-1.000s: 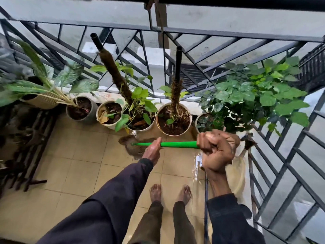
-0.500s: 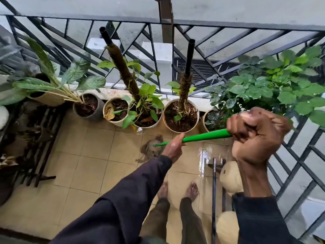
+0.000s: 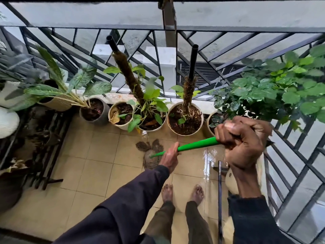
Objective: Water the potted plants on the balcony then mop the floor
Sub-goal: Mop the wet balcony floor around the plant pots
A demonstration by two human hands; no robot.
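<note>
A green mop handle slants down across the middle of the view. My right hand grips its upper end in a fist. My left hand holds the handle lower down, close to the floor. The brown, stringy mop head lies on the beige tiled floor, just in front of the pots. Several potted plants stand in a row along the black railing, two of them with moss poles. My bare feet stand behind the mop.
A black metal railing closes the front and right side. A dark metal rack with pots fills the left. A wet, shiny patch of tiles lies right of the mop. A leafy bush overhangs the right corner.
My right hand has risen and moved right with the handle's top. The mop head has slid right and back from the pots, toward my feet.
</note>
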